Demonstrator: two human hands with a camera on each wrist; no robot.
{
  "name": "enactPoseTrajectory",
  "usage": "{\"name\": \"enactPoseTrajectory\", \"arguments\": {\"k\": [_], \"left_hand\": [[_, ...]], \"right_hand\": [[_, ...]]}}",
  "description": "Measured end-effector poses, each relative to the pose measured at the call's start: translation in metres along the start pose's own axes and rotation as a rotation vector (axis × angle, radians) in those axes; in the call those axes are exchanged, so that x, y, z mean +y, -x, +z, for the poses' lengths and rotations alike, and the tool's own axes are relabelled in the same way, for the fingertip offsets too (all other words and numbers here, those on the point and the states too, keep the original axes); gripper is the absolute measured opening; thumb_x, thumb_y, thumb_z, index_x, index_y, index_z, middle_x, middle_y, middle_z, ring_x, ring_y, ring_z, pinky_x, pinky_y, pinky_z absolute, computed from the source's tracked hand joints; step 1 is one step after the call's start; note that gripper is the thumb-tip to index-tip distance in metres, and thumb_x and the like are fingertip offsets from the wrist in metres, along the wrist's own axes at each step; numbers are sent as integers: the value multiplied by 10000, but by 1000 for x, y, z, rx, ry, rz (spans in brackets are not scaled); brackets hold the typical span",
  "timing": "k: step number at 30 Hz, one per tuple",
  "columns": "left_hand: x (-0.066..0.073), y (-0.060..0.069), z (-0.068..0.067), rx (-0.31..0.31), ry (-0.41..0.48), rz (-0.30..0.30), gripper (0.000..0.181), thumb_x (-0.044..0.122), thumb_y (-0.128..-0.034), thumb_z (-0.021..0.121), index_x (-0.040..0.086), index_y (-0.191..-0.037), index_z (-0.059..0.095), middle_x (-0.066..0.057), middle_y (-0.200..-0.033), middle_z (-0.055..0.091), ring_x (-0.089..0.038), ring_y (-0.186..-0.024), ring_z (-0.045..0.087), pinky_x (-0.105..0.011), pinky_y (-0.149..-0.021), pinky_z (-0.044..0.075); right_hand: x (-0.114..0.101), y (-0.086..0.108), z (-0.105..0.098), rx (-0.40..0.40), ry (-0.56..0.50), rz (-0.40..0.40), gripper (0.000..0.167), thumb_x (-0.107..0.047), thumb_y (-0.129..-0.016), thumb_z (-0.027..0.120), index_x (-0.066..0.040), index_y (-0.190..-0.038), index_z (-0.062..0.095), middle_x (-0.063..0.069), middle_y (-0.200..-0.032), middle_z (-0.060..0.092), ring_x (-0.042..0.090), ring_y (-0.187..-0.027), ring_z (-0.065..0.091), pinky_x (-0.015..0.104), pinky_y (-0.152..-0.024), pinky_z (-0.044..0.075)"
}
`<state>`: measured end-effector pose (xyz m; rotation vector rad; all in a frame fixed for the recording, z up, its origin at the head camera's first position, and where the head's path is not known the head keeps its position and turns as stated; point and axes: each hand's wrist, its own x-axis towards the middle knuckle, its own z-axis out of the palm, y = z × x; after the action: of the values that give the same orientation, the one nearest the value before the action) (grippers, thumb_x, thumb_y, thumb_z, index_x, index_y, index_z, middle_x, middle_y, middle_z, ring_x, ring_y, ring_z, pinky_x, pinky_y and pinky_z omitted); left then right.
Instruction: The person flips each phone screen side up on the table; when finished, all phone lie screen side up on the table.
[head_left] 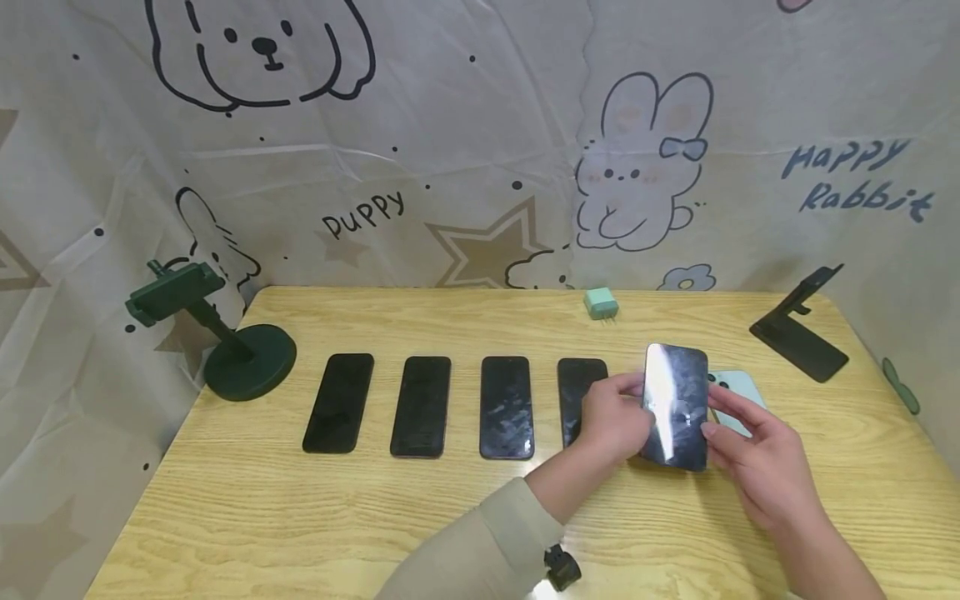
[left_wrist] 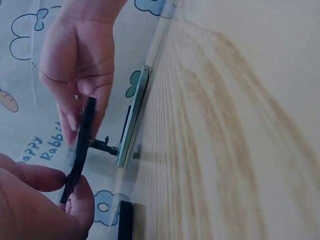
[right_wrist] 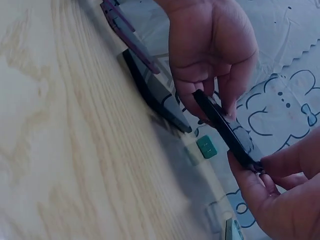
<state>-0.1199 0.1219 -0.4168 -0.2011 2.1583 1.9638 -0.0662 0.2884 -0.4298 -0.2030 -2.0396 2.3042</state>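
Note:
Both hands hold a black-screened smartphone raised above the table, its glossy face toward the head camera. My left hand pinches its left edge between thumb and fingers; my right hand grips its right edge. Seen edge-on in the left wrist view, the held phone is thin and dark, with a hand at either end. Behind the right hand lies a pale green phone, camera side up and partly covered. Just left of the left hand, another dark phone lies screen up, partly hidden by that hand.
More dark phones, lie in a row to the left. A green phone stand is at the table's left edge, a black stand at back right. A green charger plug sits near the patterned curtain.

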Motion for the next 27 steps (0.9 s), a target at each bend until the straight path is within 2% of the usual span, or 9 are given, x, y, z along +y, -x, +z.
{"name": "enactPoseTrajectory", "arguments": {"k": [4, 10, 15, 17, 19, 21, 24, 27], "left_hand": [[-2, 0, 0, -36, 2, -14, 506, -201, -763, 616, 29, -1205, 705, 74, -871, 565, -61, -696, 565, -237, -590, 489], [-5, 0, 2, -103, -12, -65, 498, -146, -814, 613, 58, -1261, 692, 64, -929, 591, -75, -815, 553, -259, -681, 509], [-8, 0, 2, -139, -5, -96, 557, -126, -831, 596, 33, -1365, 607, 11, -1074, 601, -106, -932, 553, -269, -685, 500], [-8, -1, 3, -135, -14, -93, 565, -109, -826, 614, 18, -1375, 592, -12, -1111, 616, -118, -1001, 568, -269, -737, 510], [-8, -1, 4, -127, -36, -85, 561, -87, -814, 641, 11, -1365, 599, -27, -1124, 632, -124, -1066, 567, -266, -804, 510], [-8, 0, 4, -119, -55, -82, 549, -58, -807, 676, 8, -1348, 613, -40, -1138, 646, -136, -1115, 570, -267, -862, 499], [-7, 0, 5, -117, -77, -81, 546, -30, -798, 702, 6, -1337, 622, -52, -1162, 654, -132, -1142, 566, -263, -894, 486], [-6, 2, 5, -119, -100, -75, 552, -11, -799, 706, 12, -1344, 620, -60, -1197, 657, -113, -1118, 580, -258, -878, 491]], "right_hand": [[4, -6, -3, 23, 108, 29, 534, 98, -923, 632, 21, -1435, 500, 10, -1215, 522, 74, -788, 645, 236, -635, 556], [7, -12, -10, 8, 174, 59, 526, 46, -951, 626, 48, -1451, 465, -17, -1209, 533, 33, -911, 657, 240, -714, 560], [6, -17, -12, -15, 275, 84, 555, -45, -975, 636, 82, -1467, 413, 26, -1261, 518, -12, -995, 617, 230, -758, 550], [5, -18, -12, -22, 343, 87, 575, -86, -983, 639, 88, -1474, 396, 55, -1302, 520, -40, -1019, 589, 224, -770, 545], [4, -19, -12, -28, 409, 91, 582, -119, -996, 626, 88, -1482, 381, 138, -1370, 509, -58, -1042, 557, 206, -785, 533], [3, -20, -11, -36, 488, 95, 588, -156, -1010, 611, 78, -1493, 371, 206, -1438, 473, -14, -1109, 539, 169, -806, 508], [1, -21, -10, -56, 544, 111, 593, -179, -1023, 592, 68, -1506, 353, 279, -1495, 394, 189, -1251, 522, 123, -832, 469], [-1, -22, -9, -84, 583, 118, 600, -197, -1031, 579, 76, -1508, 339, 276, -1497, 395, 380, -1339, 428, 97, -842, 444]]}}
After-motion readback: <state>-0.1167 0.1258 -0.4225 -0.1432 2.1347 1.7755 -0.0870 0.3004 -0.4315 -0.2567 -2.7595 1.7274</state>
